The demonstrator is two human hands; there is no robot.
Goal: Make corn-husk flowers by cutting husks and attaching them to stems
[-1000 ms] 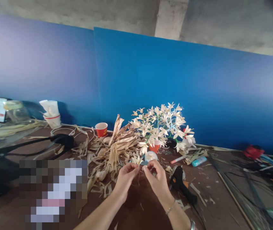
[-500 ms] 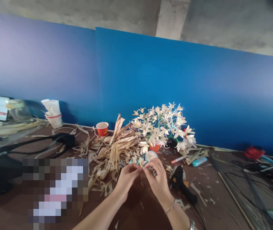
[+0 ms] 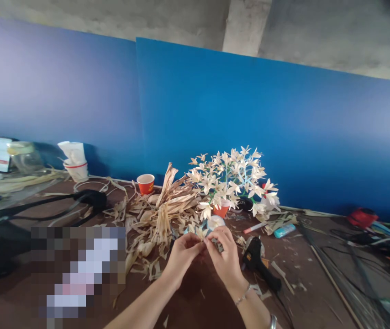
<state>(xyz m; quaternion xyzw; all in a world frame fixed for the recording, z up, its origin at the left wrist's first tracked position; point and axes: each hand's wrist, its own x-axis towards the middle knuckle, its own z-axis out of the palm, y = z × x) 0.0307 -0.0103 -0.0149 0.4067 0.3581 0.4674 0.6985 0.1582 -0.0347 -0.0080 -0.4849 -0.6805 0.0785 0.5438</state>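
Close together over the brown table, my left hand [image 3: 183, 252] and my right hand [image 3: 223, 250] pinch a small cream husk flower [image 3: 201, 233] at their fingertips. Its petals point up and away from me; the lower part is hidden by my fingers. Just behind stands a bunch of similar cream flowers [image 3: 231, 183] on green and pale blue stems, in a red paper cup [image 3: 221, 210]. Dried corn husks [image 3: 163, 232] lie heaped left of my hands. A black glue gun [image 3: 260, 264] rests to the right of my right hand.
An orange-red paper cup [image 3: 146, 184] and a white cup with paper [image 3: 77, 170] stand along the back by the blue partition [image 3: 250, 109]. A black strap [image 3: 92, 201] lies left. A turquoise packet [image 3: 284, 230], cables and a long thin stick [image 3: 335, 285] are on the right.
My fingers have shifted very slightly around the small flower, with both hands staying pinched together. The things on the table stay where they were.
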